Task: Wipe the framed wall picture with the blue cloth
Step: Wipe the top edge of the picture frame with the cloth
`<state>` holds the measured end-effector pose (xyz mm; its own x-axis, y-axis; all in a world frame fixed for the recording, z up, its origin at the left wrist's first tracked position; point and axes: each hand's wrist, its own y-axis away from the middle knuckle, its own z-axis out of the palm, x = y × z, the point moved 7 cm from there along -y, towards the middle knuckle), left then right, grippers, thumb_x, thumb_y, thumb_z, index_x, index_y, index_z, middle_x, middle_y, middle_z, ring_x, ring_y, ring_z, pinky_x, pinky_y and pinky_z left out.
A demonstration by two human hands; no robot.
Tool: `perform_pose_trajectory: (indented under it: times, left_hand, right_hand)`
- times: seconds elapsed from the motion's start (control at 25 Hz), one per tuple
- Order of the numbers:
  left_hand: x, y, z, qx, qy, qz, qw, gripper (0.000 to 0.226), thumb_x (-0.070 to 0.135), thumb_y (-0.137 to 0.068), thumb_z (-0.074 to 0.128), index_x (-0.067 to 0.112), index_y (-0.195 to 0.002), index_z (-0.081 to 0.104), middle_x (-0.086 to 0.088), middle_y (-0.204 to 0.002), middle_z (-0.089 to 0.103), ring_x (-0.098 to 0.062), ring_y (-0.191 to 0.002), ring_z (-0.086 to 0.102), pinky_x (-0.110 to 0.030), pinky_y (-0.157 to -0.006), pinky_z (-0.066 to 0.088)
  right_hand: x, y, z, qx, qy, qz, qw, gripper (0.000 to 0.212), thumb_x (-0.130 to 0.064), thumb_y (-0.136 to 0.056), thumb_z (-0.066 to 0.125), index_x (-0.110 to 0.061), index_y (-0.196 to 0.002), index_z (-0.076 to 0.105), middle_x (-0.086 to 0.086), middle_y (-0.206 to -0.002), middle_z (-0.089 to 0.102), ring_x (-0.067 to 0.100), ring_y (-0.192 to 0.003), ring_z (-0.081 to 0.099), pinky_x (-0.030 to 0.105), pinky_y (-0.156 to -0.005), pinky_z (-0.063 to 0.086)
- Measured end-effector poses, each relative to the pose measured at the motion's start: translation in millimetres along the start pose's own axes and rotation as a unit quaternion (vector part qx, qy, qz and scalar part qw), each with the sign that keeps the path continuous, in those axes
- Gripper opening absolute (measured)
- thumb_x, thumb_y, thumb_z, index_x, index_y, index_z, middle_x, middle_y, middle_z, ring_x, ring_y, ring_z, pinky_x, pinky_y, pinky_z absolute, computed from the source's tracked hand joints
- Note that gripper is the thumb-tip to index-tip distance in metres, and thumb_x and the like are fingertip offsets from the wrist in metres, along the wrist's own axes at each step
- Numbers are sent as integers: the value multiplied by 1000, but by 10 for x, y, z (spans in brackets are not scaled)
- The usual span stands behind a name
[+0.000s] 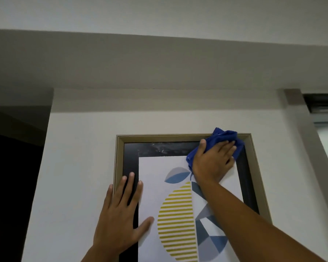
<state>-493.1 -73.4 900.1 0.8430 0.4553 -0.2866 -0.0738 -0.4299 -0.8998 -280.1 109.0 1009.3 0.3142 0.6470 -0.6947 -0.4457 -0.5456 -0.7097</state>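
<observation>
Framed picture: up on the white wall, gold-toned frame, black border inside it, and a white print with a yellow-striped half shape and blue-grey leaf shapes.
Blue cloth: bunched at the picture's upper right corner, spilling over the top rail of the frame and down onto the black border.
Right hand: flat on the cloth, fingers spread and pointing toward the right rail, thumb up near the top rail; palm pressing the cloth against the glass rather than clenching it.
Left hand: wide open, holding nothing, palm laid on the left side of the picture; fingers reach across the frame's left rail and black border, thumb out over the white print.
Black border, top strip: pale smears and specks showing left of the cloth.
Right forearm: crossing the lower right of the print on a diagonal.
Surroundings: dark opening to the left of the wall, window edge to the far right.
</observation>
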Motion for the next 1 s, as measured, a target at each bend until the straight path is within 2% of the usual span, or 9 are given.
perform_pose_trajectory:
  times: [0.16,0.32,0.4,0.48,0.56,0.68,0.84,0.92,1.0]
  left_hand:
    - [39,1,22,7,4,8,1000,97,77,-85,38,14,-156,20,-12,-166,14,-31,-152,11,-51,-120,9]
    - [14,26,4,21,26,18,999,88,74,-87,29,11,-147,43,-16,-156,39,-30,-148,23,-47,-122,6]
    - [13,22,-12,22,34,20,999,87,74,-87,27,11,-141,50,-16,-148,49,-29,-143,29,-47,-122,7]
    - [4,27,-11,16,30,10,999,85,74,-86,31,12,-141,50,-15,-148,50,-29,-143,30,-50,-121,14]
    - [7,27,-3,11,15,5,1000,89,75,-85,37,12,-147,42,-14,-157,39,-29,-149,23,-50,-120,13]
    - [-14,51,11,8,9,-2,1000,97,77,-85,36,14,-156,20,-9,-166,14,-26,-153,10,-47,-121,5]
    - [9,63,-23,7,19,2,1000,95,75,-87,38,14,-156,19,-8,-167,13,-27,-153,9,-49,-120,10]
    - [22,72,-38,7,21,0,1000,94,74,-87,39,14,-156,18,-8,-167,12,-26,-153,8,-50,-120,11]
    - [25,66,-35,4,21,-3,1000,94,74,-87,38,13,-157,17,-9,-167,12,-26,-153,8,-50,-119,11]
  right_hand:
    - [-489,452,127,-63,-5,-13,998,77,-51,-99,34,5,-150,17,25,-160,13,35,-149,9,48,-117,15]
    - [-1236,1294,344,-127,-9,-135,983,76,-47,-96,44,4,-149,24,26,-158,18,41,-147,12,52,-117,19]
    - [-1359,1444,430,-141,4,-177,974,75,-46,-98,42,2,-150,19,26,-159,14,40,-148,8,51,-118,16]
    - [-1276,1380,461,-157,28,-214,964,76,-47,-99,37,1,-152,12,24,-160,8,38,-149,2,49,-119,11]
    - [-1067,1219,402,-150,44,-250,956,75,-49,-99,34,0,-152,14,23,-161,8,36,-149,2,48,-119,13]
    - [-520,679,223,-108,74,-207,970,72,-51,-99,32,1,-149,27,24,-159,20,35,-148,11,47,-115,21]
    - [311,-236,-139,-41,106,-105,988,64,-44,-100,39,6,-140,39,30,-151,34,37,-143,26,51,-109,30]
    - [416,-371,-158,-39,93,-90,991,61,-38,-101,41,9,-140,38,31,-149,36,39,-143,27,53,-106,32]
    - [330,-289,-97,-28,48,-38,998,59,-33,-102,40,8,-144,32,29,-153,29,38,-144,23,51,-107,30]
